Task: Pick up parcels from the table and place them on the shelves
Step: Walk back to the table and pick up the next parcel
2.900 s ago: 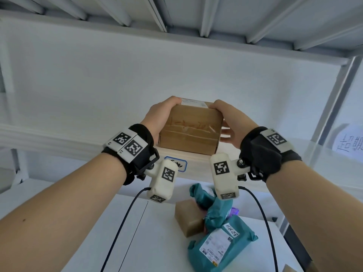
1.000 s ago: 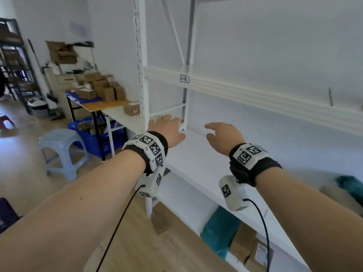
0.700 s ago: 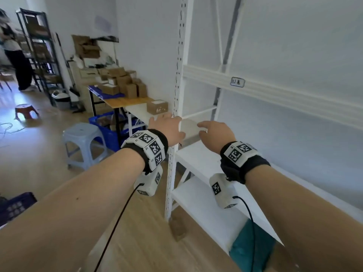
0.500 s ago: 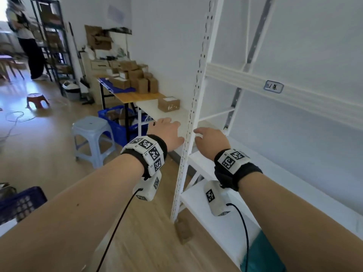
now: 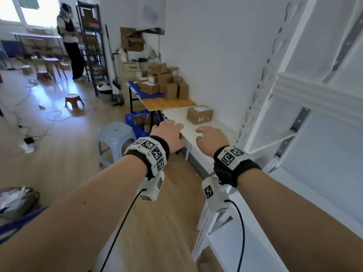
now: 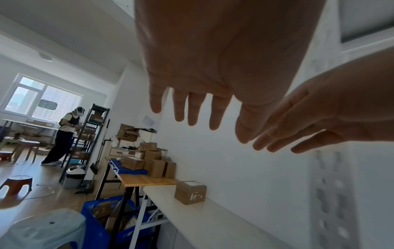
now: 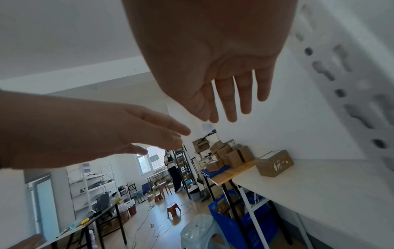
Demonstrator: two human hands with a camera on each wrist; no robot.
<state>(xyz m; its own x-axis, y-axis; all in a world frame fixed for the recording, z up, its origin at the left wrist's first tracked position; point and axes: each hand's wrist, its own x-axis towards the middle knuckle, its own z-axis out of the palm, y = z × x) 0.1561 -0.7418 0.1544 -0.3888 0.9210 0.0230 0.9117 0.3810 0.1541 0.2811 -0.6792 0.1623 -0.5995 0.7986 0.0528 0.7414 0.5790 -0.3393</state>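
A brown cardboard parcel [image 5: 200, 114] [image 6: 190, 192] [image 7: 274, 163] with a white label sits alone on the white table [image 5: 182, 112] by the wall. My left hand [image 5: 170, 133] [image 6: 192, 107] and right hand [image 5: 210, 137] [image 7: 232, 101] hang in the air side by side, short of the table's near end, fingers straight and spread, holding nothing. The white shelving unit [image 5: 306, 99] stands at my right.
Beyond the white table, a wooden-topped table [image 5: 167, 103] carries several stacked cardboard boxes [image 5: 167, 81]. A blue crate [image 5: 139, 122] sits under it and a pale plastic stool [image 5: 115, 136] stands on the floor at left. A person [image 5: 71, 42] stands far back by a dark rack; cables lie on the floor.
The box held earlier at the shelf has been let go. My view has swung left from the shelves toward the white table, and both empty hands have travelled with it.
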